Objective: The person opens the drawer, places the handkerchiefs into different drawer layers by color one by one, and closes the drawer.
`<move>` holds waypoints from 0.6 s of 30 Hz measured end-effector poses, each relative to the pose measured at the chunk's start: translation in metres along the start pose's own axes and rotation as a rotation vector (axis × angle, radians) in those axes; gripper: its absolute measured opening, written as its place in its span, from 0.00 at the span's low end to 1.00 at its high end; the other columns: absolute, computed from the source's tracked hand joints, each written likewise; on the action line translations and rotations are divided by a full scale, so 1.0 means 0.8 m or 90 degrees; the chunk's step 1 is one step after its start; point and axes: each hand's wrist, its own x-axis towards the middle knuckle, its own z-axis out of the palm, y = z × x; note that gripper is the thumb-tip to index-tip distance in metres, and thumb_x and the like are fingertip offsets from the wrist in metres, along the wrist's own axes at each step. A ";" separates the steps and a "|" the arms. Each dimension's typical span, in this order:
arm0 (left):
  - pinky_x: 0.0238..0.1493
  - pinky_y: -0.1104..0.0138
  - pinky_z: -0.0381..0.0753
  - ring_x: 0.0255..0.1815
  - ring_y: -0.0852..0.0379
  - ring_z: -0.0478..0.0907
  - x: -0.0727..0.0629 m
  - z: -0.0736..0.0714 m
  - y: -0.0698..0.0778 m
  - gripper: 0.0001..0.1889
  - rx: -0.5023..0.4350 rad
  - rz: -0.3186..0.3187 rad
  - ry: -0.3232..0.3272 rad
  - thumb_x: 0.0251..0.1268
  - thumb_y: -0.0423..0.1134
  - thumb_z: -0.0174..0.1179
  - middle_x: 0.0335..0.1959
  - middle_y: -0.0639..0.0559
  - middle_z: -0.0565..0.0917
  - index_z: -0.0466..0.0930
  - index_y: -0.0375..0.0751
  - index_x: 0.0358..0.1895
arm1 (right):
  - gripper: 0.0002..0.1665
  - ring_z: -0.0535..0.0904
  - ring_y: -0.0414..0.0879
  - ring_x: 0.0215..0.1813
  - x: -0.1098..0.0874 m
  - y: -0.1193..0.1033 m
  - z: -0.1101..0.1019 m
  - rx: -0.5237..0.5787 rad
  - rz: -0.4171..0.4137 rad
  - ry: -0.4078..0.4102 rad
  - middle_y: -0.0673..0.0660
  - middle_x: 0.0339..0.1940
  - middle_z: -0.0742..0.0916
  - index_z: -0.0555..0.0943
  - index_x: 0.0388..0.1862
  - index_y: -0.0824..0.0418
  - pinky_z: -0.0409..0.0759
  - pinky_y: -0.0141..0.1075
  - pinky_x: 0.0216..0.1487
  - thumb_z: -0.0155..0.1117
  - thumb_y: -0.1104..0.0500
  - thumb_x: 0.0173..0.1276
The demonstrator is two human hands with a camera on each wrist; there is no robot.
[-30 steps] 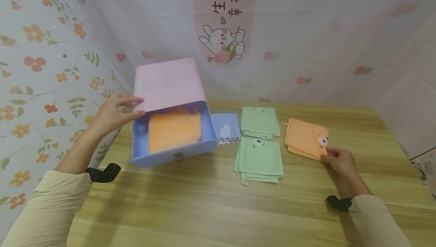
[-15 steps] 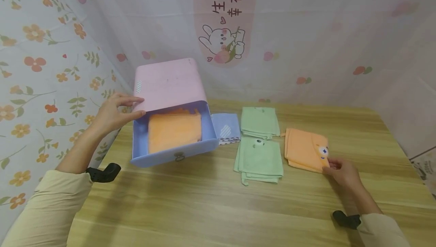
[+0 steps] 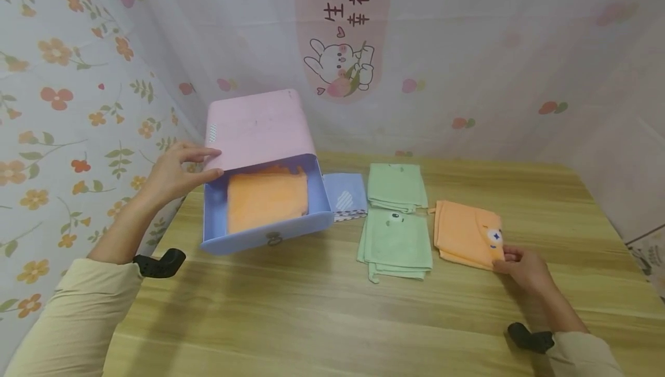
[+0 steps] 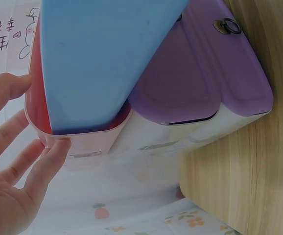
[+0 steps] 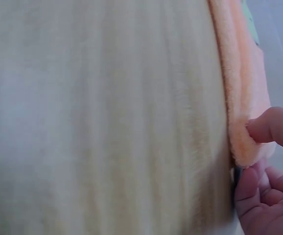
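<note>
My left hand [image 3: 174, 178] rests its thumb and fingertips on the front left corner of a pink-topped drawer cabinet [image 3: 260, 126]. The cabinet's blue top drawer [image 3: 296, 232] is pulled out, and a folded orange towel [image 3: 267, 201] lies inside it. In the left wrist view the spread fingers touch the pink rim [image 4: 90, 142]. My right hand [image 3: 527, 270] pinches the near right corner of another folded orange towel [image 3: 462, 232], which has an embroidered face. In the right wrist view the thumb lies over the towel's edge [image 5: 242, 98] with fingers beneath.
Two folded green towels [image 3: 397, 244] lie one behind the other mid-table. A folded blue cloth [image 3: 345, 192] sits between them and the cabinet. Purple drawers [image 4: 180, 73] with ring pulls are shut below the blue one. Printed curtains [image 3: 467, 48] hang behind and at the left.
My right hand has drawn the orange towel toward the near side of the table, level with the nearer green towel. The left hand and the drawer stay in place.
</note>
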 end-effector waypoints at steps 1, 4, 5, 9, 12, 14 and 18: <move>0.42 0.49 0.66 0.53 0.38 0.65 -0.001 0.000 0.000 0.26 -0.001 -0.002 0.000 0.55 0.47 0.60 0.51 0.38 0.64 0.72 0.37 0.55 | 0.37 0.71 0.39 0.34 0.001 0.000 -0.001 0.003 0.007 -0.009 0.69 0.40 0.78 0.64 0.53 0.83 0.70 0.26 0.30 0.62 0.55 0.56; 0.43 0.51 0.66 0.53 0.40 0.65 -0.002 0.000 0.000 0.25 -0.003 -0.011 0.002 0.55 0.47 0.60 0.51 0.40 0.65 0.73 0.37 0.54 | 0.38 0.71 0.40 0.35 0.005 -0.002 -0.005 0.008 0.022 -0.029 0.68 0.40 0.77 0.63 0.54 0.83 0.70 0.27 0.30 0.62 0.54 0.56; 0.43 0.51 0.66 0.53 0.40 0.65 -0.002 0.000 0.000 0.25 -0.003 -0.014 0.003 0.55 0.47 0.60 0.51 0.41 0.65 0.73 0.37 0.54 | 0.38 0.71 0.41 0.35 0.006 -0.003 -0.006 0.009 0.023 -0.032 0.68 0.40 0.77 0.63 0.54 0.83 0.70 0.27 0.31 0.62 0.54 0.56; 0.42 0.50 0.66 0.53 0.38 0.65 -0.001 0.002 0.000 0.26 -0.004 -0.003 -0.004 0.55 0.48 0.60 0.52 0.38 0.64 0.72 0.37 0.55 | 0.35 0.70 0.41 0.34 0.006 -0.004 -0.005 0.004 0.009 -0.026 0.67 0.38 0.77 0.64 0.52 0.84 0.70 0.27 0.30 0.61 0.57 0.55; 0.42 0.50 0.66 0.53 0.38 0.65 0.001 0.003 0.000 0.26 -0.001 -0.003 -0.005 0.55 0.48 0.60 0.52 0.38 0.64 0.72 0.37 0.55 | 0.32 0.71 0.43 0.33 0.003 -0.004 0.000 -0.013 -0.017 0.004 0.67 0.35 0.78 0.66 0.48 0.84 0.70 0.27 0.28 0.62 0.59 0.53; 0.42 0.50 0.66 0.52 0.38 0.65 0.002 0.003 0.001 0.26 0.002 -0.003 -0.004 0.55 0.48 0.60 0.51 0.38 0.65 0.72 0.37 0.55 | 0.30 0.72 0.45 0.34 0.000 -0.004 0.004 -0.024 -0.034 0.025 0.68 0.35 0.78 0.67 0.46 0.83 0.70 0.27 0.28 0.62 0.60 0.52; 0.42 0.50 0.66 0.52 0.38 0.65 0.002 0.002 0.001 0.26 0.006 0.001 -0.004 0.55 0.47 0.60 0.51 0.38 0.65 0.72 0.37 0.55 | 0.29 0.73 0.54 0.37 -0.003 -0.006 0.009 -0.024 -0.044 0.054 0.71 0.37 0.77 0.66 0.46 0.82 0.70 0.27 0.28 0.62 0.61 0.53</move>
